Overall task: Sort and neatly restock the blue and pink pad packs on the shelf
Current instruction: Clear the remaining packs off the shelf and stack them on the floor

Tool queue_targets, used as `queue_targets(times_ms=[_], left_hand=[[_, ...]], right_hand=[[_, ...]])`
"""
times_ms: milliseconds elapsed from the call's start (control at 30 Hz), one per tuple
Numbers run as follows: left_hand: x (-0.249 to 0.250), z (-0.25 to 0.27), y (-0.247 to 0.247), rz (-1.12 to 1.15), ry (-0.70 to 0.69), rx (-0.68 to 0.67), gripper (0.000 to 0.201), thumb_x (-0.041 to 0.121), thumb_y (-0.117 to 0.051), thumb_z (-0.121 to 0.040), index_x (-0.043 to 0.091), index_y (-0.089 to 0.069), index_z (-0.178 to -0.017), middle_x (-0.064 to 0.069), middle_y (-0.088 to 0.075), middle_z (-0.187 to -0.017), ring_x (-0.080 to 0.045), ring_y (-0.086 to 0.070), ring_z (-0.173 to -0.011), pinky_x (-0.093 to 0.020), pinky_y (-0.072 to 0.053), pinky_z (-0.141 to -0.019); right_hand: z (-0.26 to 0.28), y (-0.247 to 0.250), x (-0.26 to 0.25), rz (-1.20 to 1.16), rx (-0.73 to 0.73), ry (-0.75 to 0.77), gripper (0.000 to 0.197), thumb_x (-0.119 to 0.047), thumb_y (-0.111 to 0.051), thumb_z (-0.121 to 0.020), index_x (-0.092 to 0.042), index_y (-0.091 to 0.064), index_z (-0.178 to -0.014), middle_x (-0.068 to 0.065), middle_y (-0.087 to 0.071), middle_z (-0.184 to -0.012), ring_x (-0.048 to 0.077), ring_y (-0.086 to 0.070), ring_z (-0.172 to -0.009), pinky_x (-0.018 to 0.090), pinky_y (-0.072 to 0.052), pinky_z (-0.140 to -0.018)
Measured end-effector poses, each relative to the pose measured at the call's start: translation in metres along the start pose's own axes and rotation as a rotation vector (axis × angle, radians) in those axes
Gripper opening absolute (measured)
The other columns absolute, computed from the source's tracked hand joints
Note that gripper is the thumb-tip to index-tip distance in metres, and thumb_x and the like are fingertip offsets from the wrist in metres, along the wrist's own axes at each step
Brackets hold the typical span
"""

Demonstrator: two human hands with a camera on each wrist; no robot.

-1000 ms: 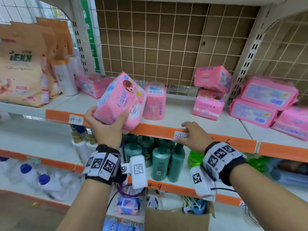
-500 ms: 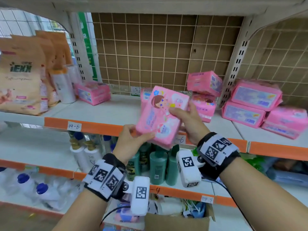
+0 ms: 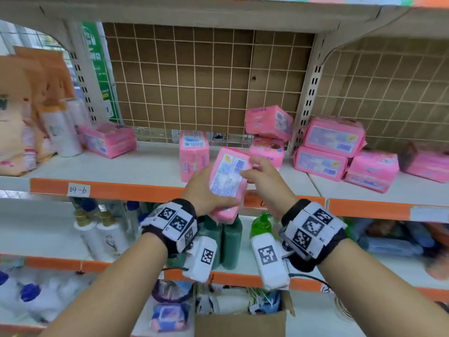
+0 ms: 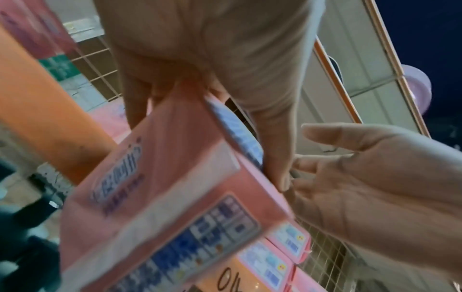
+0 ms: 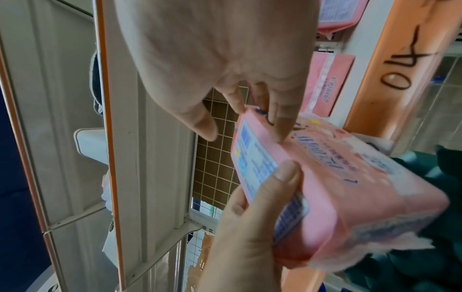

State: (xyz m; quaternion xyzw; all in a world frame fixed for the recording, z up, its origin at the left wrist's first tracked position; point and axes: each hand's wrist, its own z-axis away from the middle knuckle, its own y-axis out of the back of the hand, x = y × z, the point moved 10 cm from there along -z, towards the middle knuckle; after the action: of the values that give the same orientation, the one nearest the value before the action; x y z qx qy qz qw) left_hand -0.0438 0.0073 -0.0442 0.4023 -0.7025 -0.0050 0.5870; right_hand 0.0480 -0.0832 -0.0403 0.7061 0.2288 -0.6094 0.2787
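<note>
A pink pad pack (image 3: 228,178) is tilted in front of the orange shelf edge (image 3: 121,190), its printed label side toward me. My left hand (image 3: 204,190) grips it from the left, with the thumb across the label face (image 5: 282,177). My right hand (image 3: 264,178) touches the pack's upper right end with straight fingers (image 5: 275,120), while its thumb stands off the pack. On the shelf behind stand an upright pink pack (image 3: 194,154), two stacked pink packs (image 3: 268,122) and a flat one at the left (image 3: 109,139). No blue pack shows on this shelf.
Several more pink packs (image 3: 332,139) are piled in the right bay past the upright post (image 3: 306,117). Tan bags (image 3: 14,117) and white bottles (image 3: 60,127) fill the left. Green bottles (image 3: 230,239) stand on the shelf below, and a cardboard box (image 3: 240,319) sits lower.
The right hand left the shelf edge and came to the pack. Both hands turned the pack, so its label side now faces me, and it moved right.
</note>
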Motion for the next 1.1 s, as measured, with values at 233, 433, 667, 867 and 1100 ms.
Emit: queue_targets(times_ms=[233, 433, 667, 867, 1100], left_hand=[[-0.023, -0.022, 0.001, 0.165, 0.149, -0.118, 0.049, 0.014, -0.078, -0.072, 0.033, -0.053, -0.109, 0.007, -0.067, -0.106, -0.004, -0.065, -0.091, -0.023, -0.052, -0.079], [-0.047, -0.022, 0.029, 0.139, 0.307, 0.100, 0.038, 0.039, -0.067, -0.082, 0.018, -0.061, -0.112, -0.005, -0.068, -0.106, -0.025, -0.066, -0.094, -0.042, -0.053, -0.085], [-0.034, -0.024, 0.037, -0.224, 0.208, -0.121, 0.030, 0.042, -0.064, -0.082, 0.023, -0.066, -0.106, 0.002, -0.069, -0.097, -0.012, -0.063, -0.082, -0.026, -0.050, -0.074], [-0.008, -0.033, 0.020, -0.713, 0.089, -0.290, 0.042, 0.048, -0.057, -0.086, 0.012, -0.067, -0.104, -0.004, -0.067, -0.094, -0.017, -0.058, -0.078, -0.019, -0.041, -0.057], [-0.037, -0.061, 0.092, -0.561, 0.254, 0.105, 0.044, 0.039, -0.044, -0.095, 0.009, -0.052, -0.126, -0.013, -0.059, -0.120, -0.028, -0.056, -0.109, -0.033, -0.044, -0.090]], right_hand=[[0.016, -0.008, 0.002, 0.408, -0.144, 0.159, 0.070, -0.015, -0.065, -0.084, -0.013, -0.028, -0.143, 0.003, -0.030, -0.139, 0.017, -0.041, -0.124, 0.029, -0.039, -0.102], [0.015, -0.009, -0.004, 0.481, -0.152, 0.230, 0.077, -0.027, -0.070, -0.081, -0.019, -0.027, -0.144, 0.003, -0.026, -0.141, 0.015, -0.031, -0.130, 0.040, -0.034, -0.108], [0.011, -0.014, -0.021, 0.790, -0.053, 0.481, 0.092, -0.033, -0.074, -0.073, -0.017, -0.020, -0.146, 0.008, -0.015, -0.151, 0.022, -0.011, -0.140, 0.036, -0.012, -0.114], [-0.014, -0.063, -0.024, 1.481, -0.419, 0.670, 0.106, -0.059, -0.071, -0.059, -0.021, -0.022, -0.145, 0.004, -0.024, -0.150, 0.022, -0.019, -0.138, 0.042, -0.013, -0.113], [-0.052, -0.013, -0.028, 1.518, -0.004, 0.375, 0.103, -0.073, -0.059, -0.065, -0.021, -0.018, -0.144, 0.006, -0.035, -0.142, 0.028, -0.031, -0.130, 0.046, -0.029, -0.106]])
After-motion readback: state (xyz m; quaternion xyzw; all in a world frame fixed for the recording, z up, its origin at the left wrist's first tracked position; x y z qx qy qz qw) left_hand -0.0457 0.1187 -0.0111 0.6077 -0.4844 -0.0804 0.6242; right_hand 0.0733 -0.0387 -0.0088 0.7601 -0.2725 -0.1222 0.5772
